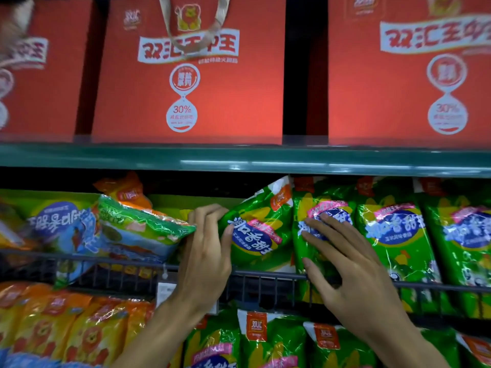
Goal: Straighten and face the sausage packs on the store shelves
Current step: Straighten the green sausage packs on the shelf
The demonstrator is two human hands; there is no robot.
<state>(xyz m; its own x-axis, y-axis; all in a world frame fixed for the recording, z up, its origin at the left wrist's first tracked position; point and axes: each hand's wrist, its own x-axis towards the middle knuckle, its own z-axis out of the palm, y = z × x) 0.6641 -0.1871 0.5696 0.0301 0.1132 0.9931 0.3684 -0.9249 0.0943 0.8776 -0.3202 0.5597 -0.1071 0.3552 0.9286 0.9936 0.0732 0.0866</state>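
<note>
centre frame: left hand (pixel 206 251) grips tilted green pack (pixel 261 229) by its edge, right hand (pixel 345 264) flat on neighbouring pack (pixel 322 235); soft, slippery film, likely light.

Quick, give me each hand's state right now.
Left hand: grips the tilted green pack by its left edge.
Right hand: open, fingers flat on the neighbouring green pack.

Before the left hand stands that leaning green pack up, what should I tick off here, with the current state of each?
1. Left hand grips the tilted pack by its left edge: ok.
2. Right hand flat on the neighbour pack, steadying it: ok.
3. Tilted pack upright: not ok, it leans right.
4. Fallen pack on the left faced: not ok, lying on its side.
5. Packs behind the rail: ok.
6. Space behind the tilted pack: cannot tell.
</note>
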